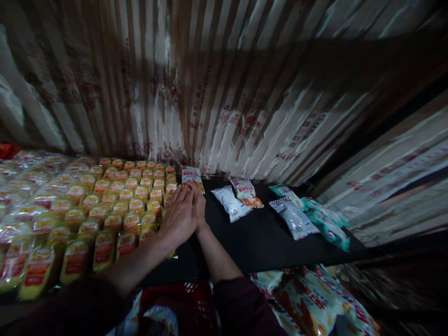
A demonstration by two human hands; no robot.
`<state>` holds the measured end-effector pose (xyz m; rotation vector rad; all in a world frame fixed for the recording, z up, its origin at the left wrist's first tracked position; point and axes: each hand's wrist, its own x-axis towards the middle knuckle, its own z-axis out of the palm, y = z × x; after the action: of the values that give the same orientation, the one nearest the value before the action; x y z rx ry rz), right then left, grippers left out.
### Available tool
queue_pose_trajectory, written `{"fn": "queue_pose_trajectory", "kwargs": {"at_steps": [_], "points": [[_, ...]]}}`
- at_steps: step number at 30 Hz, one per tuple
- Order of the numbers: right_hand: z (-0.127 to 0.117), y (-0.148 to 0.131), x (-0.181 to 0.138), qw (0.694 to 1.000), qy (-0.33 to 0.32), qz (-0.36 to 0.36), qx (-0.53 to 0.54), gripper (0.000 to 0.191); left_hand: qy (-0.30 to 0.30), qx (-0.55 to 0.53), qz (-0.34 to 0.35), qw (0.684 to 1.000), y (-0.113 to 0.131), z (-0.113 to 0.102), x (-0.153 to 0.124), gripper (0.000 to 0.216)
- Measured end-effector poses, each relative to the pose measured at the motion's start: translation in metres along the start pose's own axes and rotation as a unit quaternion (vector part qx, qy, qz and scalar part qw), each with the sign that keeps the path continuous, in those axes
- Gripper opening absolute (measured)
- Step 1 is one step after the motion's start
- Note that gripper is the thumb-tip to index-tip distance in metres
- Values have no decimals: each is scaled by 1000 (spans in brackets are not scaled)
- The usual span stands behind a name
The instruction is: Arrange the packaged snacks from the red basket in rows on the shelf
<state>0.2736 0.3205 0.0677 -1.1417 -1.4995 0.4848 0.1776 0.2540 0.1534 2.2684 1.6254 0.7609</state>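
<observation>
My left hand (179, 213) and my right hand (199, 206) meet over the black shelf, their fingers closed together at the near end of a white and orange snack packet (192, 174). Only the packet's far part shows beyond the fingertips; my hands cover the rest. Close against my left hand stand rows of yellow wrapped cakes (135, 205) with red and white labels. To the right of my right hand lie a silvery-backed packet (231, 204) and another white and orange packet (247, 192), which overlap.
Farther right on the black shelf (241, 247) are a grey-backed packet (294, 218) and green packets (327, 224). Striped printed sheeting (217, 93) hangs behind. Below the front edge sit a red crate (191, 308) and large snack bags (311, 298).
</observation>
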Motion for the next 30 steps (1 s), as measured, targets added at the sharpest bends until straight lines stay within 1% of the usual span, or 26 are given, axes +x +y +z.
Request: {"fn": "queue_pose_trajectory", "kwargs": {"at_steps": [2, 4, 7, 10, 13, 17, 20, 25, 30], "points": [[8, -8, -4, 999, -20, 25, 16, 34, 30, 65, 58, 996, -5, -7, -22, 51], [14, -16, -7, 998, -32, 42, 23, 36, 50, 118, 97, 987, -11, -12, -41, 52], [21, -28, -8, 998, -43, 48, 20, 42, 78, 161, 112, 977, -18, -13, -62, 53], [25, -36, -5, 996, -54, 66, -2, 48, 88, 167, 127, 974, -24, -10, -74, 52], [27, -39, 2, 994, -65, 85, -13, 52, 87, 166, 143, 972, -30, -7, -80, 50], [32, -40, 7, 992, -79, 96, 8, 60, 77, 166, 128, 975, -38, -3, -84, 50], [37, -40, 7, 990, -95, 99, 19, 61, 67, 164, 123, 976, -46, 0, -86, 49], [44, -40, 4, 988, -78, 123, 40, 63, 73, 161, 133, 975, -55, -1, -89, 47], [47, -44, 2, 986, -79, 139, 51, 62, 89, 160, 145, 972, -60, -2, -90, 47]]}}
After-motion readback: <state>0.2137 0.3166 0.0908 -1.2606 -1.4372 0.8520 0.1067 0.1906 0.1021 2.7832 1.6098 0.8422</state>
